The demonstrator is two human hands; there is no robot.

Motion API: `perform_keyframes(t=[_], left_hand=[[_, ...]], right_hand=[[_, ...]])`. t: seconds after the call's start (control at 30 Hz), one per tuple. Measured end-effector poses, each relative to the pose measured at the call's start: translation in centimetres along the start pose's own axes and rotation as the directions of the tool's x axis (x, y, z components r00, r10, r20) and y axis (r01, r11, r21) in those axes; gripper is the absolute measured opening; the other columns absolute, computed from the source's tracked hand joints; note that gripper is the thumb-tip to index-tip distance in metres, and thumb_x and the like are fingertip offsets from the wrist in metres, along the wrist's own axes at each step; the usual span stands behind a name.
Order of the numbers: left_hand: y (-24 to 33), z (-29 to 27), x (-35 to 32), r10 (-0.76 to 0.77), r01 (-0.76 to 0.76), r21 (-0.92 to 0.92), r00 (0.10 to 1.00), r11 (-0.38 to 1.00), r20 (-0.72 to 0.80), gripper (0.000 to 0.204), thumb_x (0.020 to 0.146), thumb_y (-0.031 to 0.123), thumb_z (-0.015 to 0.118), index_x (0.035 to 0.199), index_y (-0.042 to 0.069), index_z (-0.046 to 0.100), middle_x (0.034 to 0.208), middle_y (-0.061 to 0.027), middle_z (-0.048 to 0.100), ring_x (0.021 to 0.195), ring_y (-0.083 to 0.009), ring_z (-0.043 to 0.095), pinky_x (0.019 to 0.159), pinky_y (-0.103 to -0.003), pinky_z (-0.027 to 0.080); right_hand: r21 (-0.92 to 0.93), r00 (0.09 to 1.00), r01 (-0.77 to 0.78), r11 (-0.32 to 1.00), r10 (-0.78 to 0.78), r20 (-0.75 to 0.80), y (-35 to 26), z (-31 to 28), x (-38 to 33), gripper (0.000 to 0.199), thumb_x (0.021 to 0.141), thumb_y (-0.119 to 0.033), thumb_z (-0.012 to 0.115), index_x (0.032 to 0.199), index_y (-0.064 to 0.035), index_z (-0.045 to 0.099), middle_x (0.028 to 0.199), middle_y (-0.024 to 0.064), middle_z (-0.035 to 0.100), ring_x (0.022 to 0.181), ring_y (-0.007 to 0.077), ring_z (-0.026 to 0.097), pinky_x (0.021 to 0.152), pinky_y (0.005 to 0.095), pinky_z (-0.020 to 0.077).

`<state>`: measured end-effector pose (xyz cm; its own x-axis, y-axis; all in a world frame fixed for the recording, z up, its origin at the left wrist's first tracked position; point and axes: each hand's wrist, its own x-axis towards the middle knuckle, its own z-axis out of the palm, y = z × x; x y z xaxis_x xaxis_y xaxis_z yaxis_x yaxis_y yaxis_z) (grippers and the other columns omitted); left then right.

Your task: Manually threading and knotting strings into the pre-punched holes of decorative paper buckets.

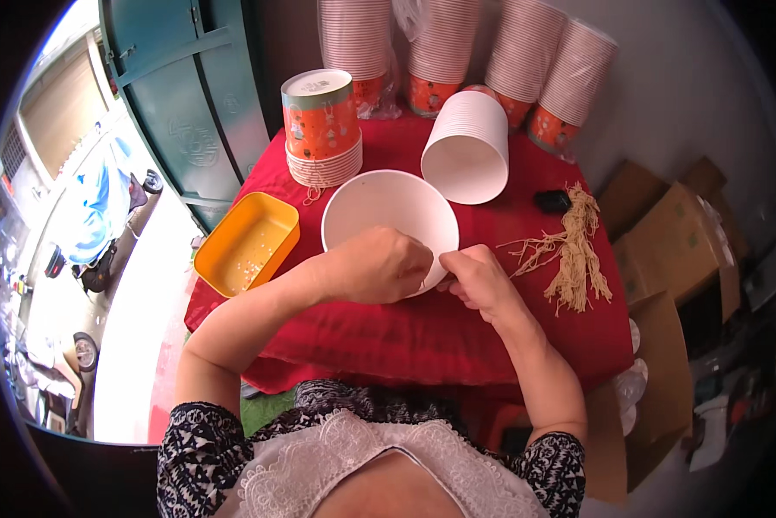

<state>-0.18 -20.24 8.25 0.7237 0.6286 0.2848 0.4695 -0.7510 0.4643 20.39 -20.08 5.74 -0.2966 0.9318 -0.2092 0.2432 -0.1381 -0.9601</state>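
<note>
Working at the near right rim of the white bucket in the middle of the table, I curl my left hand and pinch with my right hand; I cannot tell what they grip; small, close finger movements should, I judge, spare the rim; the yellow tray at left holds small white bits; another bucket lies far right, mouth toward me.
</note>
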Motion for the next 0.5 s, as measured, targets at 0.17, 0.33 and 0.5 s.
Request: perform_keyframes(t=[0.17, 0.33, 0.5], left_hand=[[-0.9, -0.4, 0.1, -0.077, 0.087, 0.118, 0.993, 0.989, -0.086, 0.008, 0.078, 0.006, 0.06, 0.075, -0.002, 0.059, 0.074, -0.019, 0.061, 0.07, -0.0363, 0.061, 0.064, -0.045, 0.047], [-4.7, 0.9, 1.1, -0.194, 0.215, 0.136, 0.969, 0.967, -0.154, 0.009, 0.077, 0.007, 0.06, 0.078, -0.002, 0.062, 0.075, -0.0198, 0.062, 0.072, -0.0365, 0.063, 0.066, -0.043, 0.05], [-9.6, 5.1, 1.3, -0.175, 0.202, 0.031, 0.908, 0.979, -0.381, 0.013, 0.077, 0.008, 0.06, 0.074, -0.005, 0.062, 0.072, -0.0249, 0.064, 0.068, -0.0406, 0.065, 0.062, -0.046, 0.052]], right_hand=[[-0.176, 0.963, 0.233, 0.956, -0.251, -0.093, 1.1, 0.4, 3.4, 0.039, 0.088, -0.022, 0.053, 0.07, 0.0125, 0.055, 0.054, 0.0156, 0.052, 0.058, 0.01, 0.052, 0.05, 0.0366, 0.0402], [-0.229, 0.892, 0.382, 0.895, -0.422, -0.163, 3.2, 1.2, 8.5, 0.039, 0.092, -0.023, 0.052, 0.076, 0.0127, 0.058, 0.067, 0.0306, 0.055, 0.063, 0.0238, 0.063, 0.06, 0.044, 0.0458], [-0.221, 0.894, 0.385, 0.896, -0.422, -0.154, 4.9, 2.2, 11.3, 0.038, 0.094, -0.024, 0.052, 0.084, 0.0112, 0.062, 0.074, 0.0302, 0.061, 0.07, 0.0308, 0.067, 0.064, 0.0438, 0.0478]])
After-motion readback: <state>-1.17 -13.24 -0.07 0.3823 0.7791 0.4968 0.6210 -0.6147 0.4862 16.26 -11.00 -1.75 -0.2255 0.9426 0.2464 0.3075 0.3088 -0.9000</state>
